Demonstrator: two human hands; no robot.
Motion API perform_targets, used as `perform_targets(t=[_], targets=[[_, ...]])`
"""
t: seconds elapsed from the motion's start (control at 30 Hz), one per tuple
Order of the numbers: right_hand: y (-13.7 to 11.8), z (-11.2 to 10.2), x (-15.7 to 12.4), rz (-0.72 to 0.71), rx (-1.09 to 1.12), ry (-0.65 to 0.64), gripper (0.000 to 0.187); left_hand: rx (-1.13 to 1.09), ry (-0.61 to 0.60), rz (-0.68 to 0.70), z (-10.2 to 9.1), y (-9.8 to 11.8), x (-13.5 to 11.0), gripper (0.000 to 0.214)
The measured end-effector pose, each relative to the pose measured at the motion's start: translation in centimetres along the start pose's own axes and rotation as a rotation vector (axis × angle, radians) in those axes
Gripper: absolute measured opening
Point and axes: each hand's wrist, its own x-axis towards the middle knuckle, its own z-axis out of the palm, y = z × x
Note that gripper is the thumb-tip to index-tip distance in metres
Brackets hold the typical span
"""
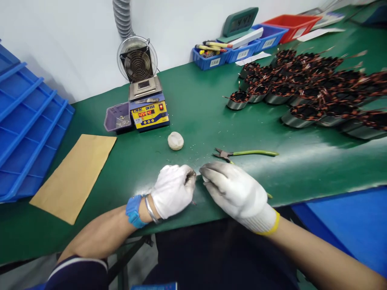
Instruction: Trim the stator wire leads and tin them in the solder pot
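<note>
Both my hands wear white knit gloves and meet at the front edge of the green table (193, 112). My left hand (173, 189) is closed in a fist, pinching something small and dark at its fingertips. My right hand (236, 193) is closed too, its fingers pinched toward the same spot; what they hold is too small to make out. Green-handled cutters (242, 153) lie just beyond my right hand. A small white round puck (175, 141) sits a little farther back.
A yellow-and-blue solder pot (148, 106) with a fan and hose stands at the back, a purple tray (117, 117) beside it. Several copper-wound stators (305, 92) cover the right side. Blue crates (27, 125) stand left, a brown card (75, 173) beside them, and bins (242, 50) at the back.
</note>
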Motion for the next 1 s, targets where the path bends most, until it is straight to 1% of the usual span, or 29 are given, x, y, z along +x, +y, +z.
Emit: perform_targets(t=[0.03, 0.07, 0.1, 0.17, 0.27, 0.33, 0.37, 0.47, 0.57, 0.63, 0.7, 0.77, 0.83, 0.93, 1.0], targets=[[0.4, -0.2, 0.4, -0.108, -0.076, -0.024, 0.028, 0.007, 0.005, -0.001, 0.1, 0.0, 0.0, 0.019], [0.7, -0.2, 0.8, -0.178, -0.129, -0.039, 0.030, 0.015, 0.006, -0.003, 0.1, 0.0, 0.0, 0.018], [1.0, -0.3, 1.1, -0.217, -0.157, -0.046, 0.030, 0.023, 0.002, -0.002, 0.1, 0.0, 0.0, 0.018], [1.5, -0.2, 1.6, -0.245, -0.145, -0.060, 0.029, 0.044, -0.005, 0.009, 0.1, 0.0, 0.0, 0.018], [2.0, 0.1, 1.6, -0.228, -0.062, -0.101, 0.029, 0.078, -0.008, 0.029, 0.0, 0.2, 0.0, 0.019], [1.9, 0.2, 1.4, -0.166, -0.009, -0.123, 0.029, 0.088, -0.004, 0.031, 0.0, 0.3, -0.1, 0.020], [1.8, 0.2, 1.3, -0.105, 0.015, -0.127, 0.028, 0.087, -0.002, 0.032, 0.0, 0.3, -0.1, 0.020], [0.8, 0.1, 0.9, 0.180, 0.098, -0.146, 0.022, 0.085, -0.009, 0.041, 0.0, 0.3, -0.1, 0.021], [-0.5, 0.0, 1.0, 0.462, 0.251, -0.192, 0.017, 0.094, -0.021, 0.056, -0.1, 0.2, -0.1, 0.023], [-1.3, 0.0, 1.2, 0.618, 0.382, -0.218, 0.017, 0.092, -0.017, 0.063, -0.1, 0.2, -0.1, 0.023], [-1.8, 0.0, 1.2, 0.735, 0.520, -0.231, 0.018, 0.084, -0.008, 0.061, -0.1, 0.2, -0.2, 0.023], [-2.0, 0.1, 1.1, 0.774, 0.621, -0.217, 0.018, 0.078, 0.001, 0.059, -0.1, 0.1, -0.2, 0.023], [-2.0, 0.2, 0.6, 0.749, 0.623, -0.188, 0.016, 0.074, 0.005, 0.067, 0.0, 0.1, -0.2, 0.022], [-1.7, 0.5, -0.2, 0.670, 0.467, -0.068, 0.018, 0.067, 0.016, 0.084, 0.1, 0.0, -0.2, 0.021], [-1.4, 0.7, -0.6, 0.540, 0.338, 0.013, 0.020, 0.075, 0.024, 0.084, 0.2, -0.1, -0.2, 0.021]])
